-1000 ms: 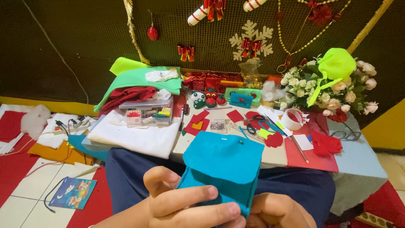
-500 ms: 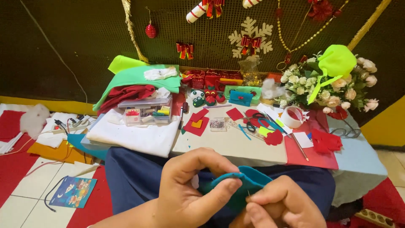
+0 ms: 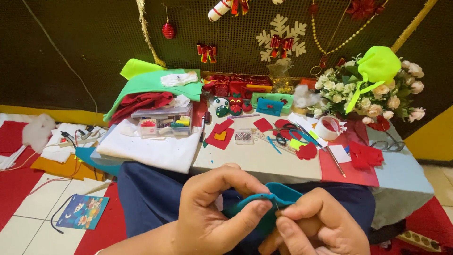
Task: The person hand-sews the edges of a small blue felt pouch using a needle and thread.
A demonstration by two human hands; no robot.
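Both of my hands are at the bottom of the head view, closed around a teal felt piece [image 3: 283, 194]. My left hand [image 3: 212, 212] pinches its folded edge between thumb and fingers. My right hand [image 3: 316, 224] grips the same piece from the right and below, and a thin needle [image 3: 277, 204] shows between its fingertips at the felt's edge. Most of the felt is hidden inside my hands.
A low table [image 3: 264, 163] beyond my lap holds red felt cut-outs [image 3: 219, 132], scissors [image 3: 283, 137], a tape roll [image 3: 328, 127], a clear compartment box [image 3: 163, 123], stacked green and red felt [image 3: 151, 89] and a bouquet [image 3: 373, 92]. A booklet [image 3: 82, 211] lies on the floor at left.
The teal felt was held up flat a second ago. It has been lowered and folded, and both hands have closed around it.
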